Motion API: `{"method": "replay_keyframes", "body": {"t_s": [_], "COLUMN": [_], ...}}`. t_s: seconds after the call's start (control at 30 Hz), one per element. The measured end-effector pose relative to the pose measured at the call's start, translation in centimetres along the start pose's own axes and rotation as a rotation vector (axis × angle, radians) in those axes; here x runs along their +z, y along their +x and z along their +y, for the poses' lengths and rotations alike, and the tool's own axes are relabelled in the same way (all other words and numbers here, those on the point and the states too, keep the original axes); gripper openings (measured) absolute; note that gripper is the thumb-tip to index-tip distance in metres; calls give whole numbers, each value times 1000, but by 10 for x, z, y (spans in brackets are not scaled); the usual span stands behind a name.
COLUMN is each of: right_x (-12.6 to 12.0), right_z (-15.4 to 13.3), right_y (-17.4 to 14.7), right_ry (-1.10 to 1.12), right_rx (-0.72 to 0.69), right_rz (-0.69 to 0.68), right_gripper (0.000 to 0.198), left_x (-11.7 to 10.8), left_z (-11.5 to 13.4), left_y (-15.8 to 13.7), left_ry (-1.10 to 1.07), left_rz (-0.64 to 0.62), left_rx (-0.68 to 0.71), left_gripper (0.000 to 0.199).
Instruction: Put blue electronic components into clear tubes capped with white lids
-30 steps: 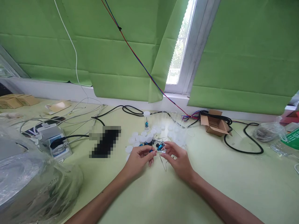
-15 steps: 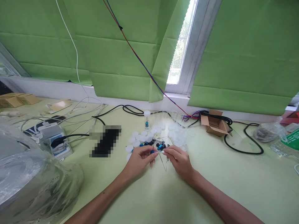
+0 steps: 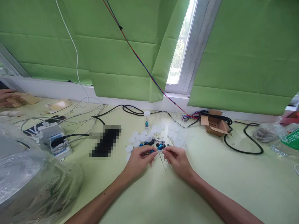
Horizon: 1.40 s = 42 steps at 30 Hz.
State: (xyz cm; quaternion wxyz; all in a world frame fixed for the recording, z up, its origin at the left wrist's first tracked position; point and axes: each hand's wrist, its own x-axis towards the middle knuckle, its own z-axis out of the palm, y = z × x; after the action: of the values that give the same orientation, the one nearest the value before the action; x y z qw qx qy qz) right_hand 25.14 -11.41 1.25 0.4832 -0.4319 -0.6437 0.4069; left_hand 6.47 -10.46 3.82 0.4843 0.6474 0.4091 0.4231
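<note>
My left hand (image 3: 139,157) pinches a thin, bright metal rod (image 3: 159,151) by its left end, with a small blue part showing at the fingertips. The right end of the same rod sits between the thumb and fingers of my right hand (image 3: 177,158). Below the rod, a bent metal wire (image 3: 163,161) slants down between the two hands. Just beyond my fingers is a pile of small blue and black parts (image 3: 160,145) with thin metal pieces. White round caps (image 3: 136,143) lie around the pile, and a capped clear tube (image 3: 147,122) stands behind it.
Clear tubes (image 3: 174,116) stand at the back, near an open cardboard box (image 3: 216,123). A power strip (image 3: 58,144) with cables and a large plastic-wrapped bundle (image 3: 39,183) occupy the left. Another person's hand (image 3: 6,95) touches boxes at far left. A bottle (image 3: 283,144) lies at right.
My right hand has shifted slightly to the left, nearer my left fingertips. Another person's hand has come into view at the far left, over the cardboard boxes.
</note>
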Motion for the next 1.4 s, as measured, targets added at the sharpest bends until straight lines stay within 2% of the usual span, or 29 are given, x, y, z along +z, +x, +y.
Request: {"method": "replay_keyframes", "body": {"t_s": [0.2, 0.47, 0.7, 0.77, 0.83, 0.97, 1.07, 1.23, 1.4], "right_x": [1, 0, 5, 7, 8, 8, 7, 8, 8], "right_z": [-1, -4, -3, -3, -1, 7, 16, 20, 20], "right_y": [3, 6, 5, 3, 1, -5, -8, -8, -8], "right_ry": [137, 386, 450, 410, 325, 1, -203, -294, -282], "right_rx": [100, 338, 371, 332, 236, -122, -289, -367, -367], "right_rz": [-45, -139, -112, -71, -8, 100, 104, 114, 122], "right_gripper": [31, 36, 37, 37, 34, 28, 20, 16, 16], "left_x": [0, -1, -2, -3, -5, -8, -8, -7, -7], "left_z": [0, -4, -6, -6, -7, -10, -11, -9, -8], "left_y": [-1, 1, 1, 1, 2, 4, 5, 6, 6], "left_ry": [44, 57, 45, 52, 51, -27, -95, -144, -171], "left_rz": [3, 4, 4, -4, -4, 7, -15, -57, -63], "left_rx": [18, 9, -11, -17, -31, -92, -129, -174, -200], "left_gripper": [24, 27, 25, 24, 24, 27, 28, 30, 30]}}
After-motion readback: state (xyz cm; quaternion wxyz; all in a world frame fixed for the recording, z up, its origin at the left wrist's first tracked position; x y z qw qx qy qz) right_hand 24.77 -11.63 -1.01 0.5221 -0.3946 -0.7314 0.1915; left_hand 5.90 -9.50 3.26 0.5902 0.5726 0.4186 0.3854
